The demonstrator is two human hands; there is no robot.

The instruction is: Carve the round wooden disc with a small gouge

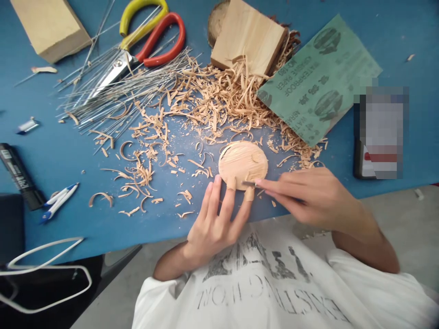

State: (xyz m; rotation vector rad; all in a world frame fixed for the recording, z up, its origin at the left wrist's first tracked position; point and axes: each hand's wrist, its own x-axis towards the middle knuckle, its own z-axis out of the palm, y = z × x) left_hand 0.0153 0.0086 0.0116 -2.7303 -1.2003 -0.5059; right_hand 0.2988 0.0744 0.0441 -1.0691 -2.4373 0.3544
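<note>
A round wooden disc (243, 163) lies flat on the blue table (61, 151), its top scored with carving marks. My left hand (216, 219) rests with fingers stretched out, fingertips wrapped in tape pressing on the disc's near edge. My right hand (308, 195) is closed around a thin carving tool (249, 183), whose metal tip touches the disc's near rim between my left fingers.
Wood shavings (206, 100) spread across the middle. Behind lie a wood block (247, 37), green sandpaper (317, 80), scissors (144, 36) on thin metal rods (120, 91), and another block (50, 27). A marker (18, 176) and pen (59, 201) lie left.
</note>
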